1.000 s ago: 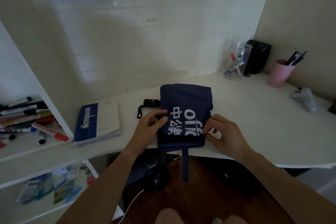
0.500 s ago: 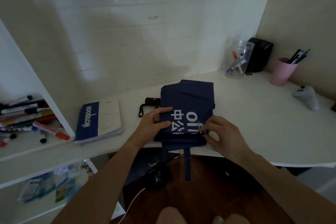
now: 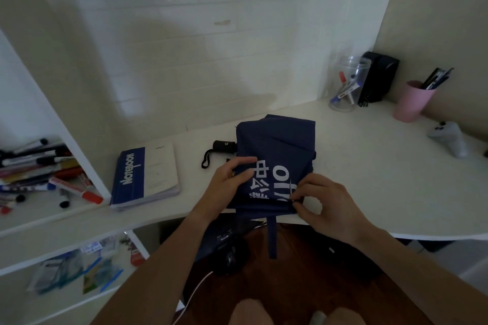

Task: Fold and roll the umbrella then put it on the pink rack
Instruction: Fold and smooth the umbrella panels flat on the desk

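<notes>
**Both hands on the folded umbrella at the counter's edge**

Nearest to us, our left hand (image 3: 229, 184) curls its fingers round the left side of the navy umbrella (image 3: 277, 161), thumb on top of the cloth. Our right hand (image 3: 327, 206) pinches the umbrella's near right corner between thumb and fingertips. The umbrella lies flattened between the hands on the white counter (image 3: 369, 166), white lettering facing up, and a navy strap (image 3: 272, 239) hangs from its near edge over the counter's lip. Just beyond the left hand, the black handle (image 3: 224, 146) with its wrist loop pokes out on the counter. Further left of that hand lies a blue notebook (image 3: 144, 174). Far beyond the right hand stand a clear jar (image 3: 348, 84) of pens and a pink cup (image 3: 413, 100) with pens
</notes>
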